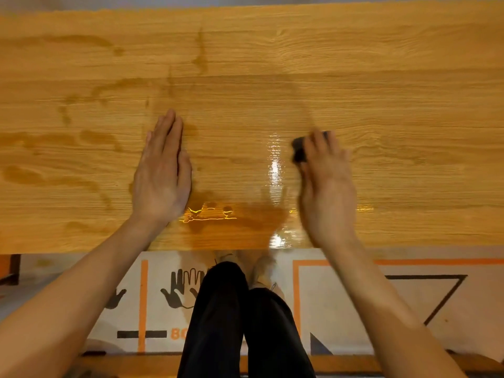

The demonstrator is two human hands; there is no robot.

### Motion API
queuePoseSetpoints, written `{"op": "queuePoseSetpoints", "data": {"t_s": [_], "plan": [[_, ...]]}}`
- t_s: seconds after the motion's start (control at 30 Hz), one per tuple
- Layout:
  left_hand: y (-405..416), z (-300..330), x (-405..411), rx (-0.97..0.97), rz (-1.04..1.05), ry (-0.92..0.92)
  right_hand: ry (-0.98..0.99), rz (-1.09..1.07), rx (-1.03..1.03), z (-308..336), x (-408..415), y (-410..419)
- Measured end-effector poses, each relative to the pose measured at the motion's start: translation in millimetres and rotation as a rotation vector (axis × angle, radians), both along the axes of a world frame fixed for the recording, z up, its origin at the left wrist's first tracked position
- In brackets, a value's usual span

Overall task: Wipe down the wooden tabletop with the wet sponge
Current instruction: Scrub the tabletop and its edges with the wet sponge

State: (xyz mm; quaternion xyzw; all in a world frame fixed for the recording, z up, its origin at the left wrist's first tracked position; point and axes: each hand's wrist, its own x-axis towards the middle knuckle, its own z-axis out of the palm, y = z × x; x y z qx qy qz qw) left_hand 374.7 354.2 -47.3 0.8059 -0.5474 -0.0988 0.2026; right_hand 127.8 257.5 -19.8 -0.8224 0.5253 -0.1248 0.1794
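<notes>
The wooden tabletop [272,64] fills the upper two thirds of the head view, its near edge running across the middle. My right hand [326,186] presses a dark sponge [299,150] onto the wood right of centre; only the sponge's left end shows past my fingers, and the hand is motion-blurred. My left hand [162,173] lies flat, palm down, fingers together, left of centre. Dark wet streaks mark the left half, and a glossy wet patch [274,170] shines between my hands down to the near edge.
Below the table's near edge are my legs in black trousers [231,317] and light shoes [263,268] on a floor mat [341,309] printed with orange lines and hand symbols. A wooden bar [341,362] runs along the bottom.
</notes>
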Motion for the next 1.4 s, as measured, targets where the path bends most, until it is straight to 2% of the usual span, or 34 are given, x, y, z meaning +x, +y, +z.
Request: {"op": "queuePoseSetpoints", "data": {"t_s": [0.1,0.2,0.33,0.43,0.5,0.57,0.63,0.77,0.83,0.93,1.1,1.27,1.4], "plan": [[0.9,0.1,-0.7,-0.006,0.0,-0.001,-0.021,-0.249,0.045,8.9,-54.0,-15.9],[-0.3,0.9,-1.7,-0.008,0.016,-0.006,-0.069,-0.365,0.042,9.9,-31.5,-5.8],[-2.0,1.6,-0.2,-0.021,0.029,-0.004,0.018,-0.106,-0.046,1.5,55.8,45.6],[-1.1,1.7,-1.4,-0.032,0.019,-0.026,0.041,0.139,0.026,0.0,110.5,75.4],[-1.5,2.3,-1.9,-0.025,0.014,-0.023,0.034,0.276,0.061,1.0,108.4,70.2],[-1.3,3.1,-1.9,-0.022,0.021,-0.007,0.043,0.317,0.042,1.3,74.7,52.5],[-0.4,3.7,-1.9,-0.023,0.025,0.006,0.045,0.218,0.037,0.9,20.4,32.1],[0.3,7.5,-3.6,-0.004,0.036,0.056,-0.072,-0.192,0.086,6.9,-79.0,2.5],[2.3,11.6,-3.6,-0.001,0.013,0.073,-0.089,-0.311,0.072,6.3,-84.9,-2.2],[22.5,17.4,-2.9,0.013,-0.02,0.071,-0.139,-0.358,0.042,5.7,-63.3,-4.1],[69.5,15.3,-3.3,0.042,-0.094,0.041,-0.17,-0.121,0.065,4.2,-56.2,19.7],[68.2,4.8,4.8,0.042,-0.119,-0.036,-0.089,0.07,0.045,4.0,-81.9,84.8],[69.1,1.5,4.9,0.016,-0.129,-0.063,-0.081,0.135,0.087,7.6,-68.7,64.1]]}}
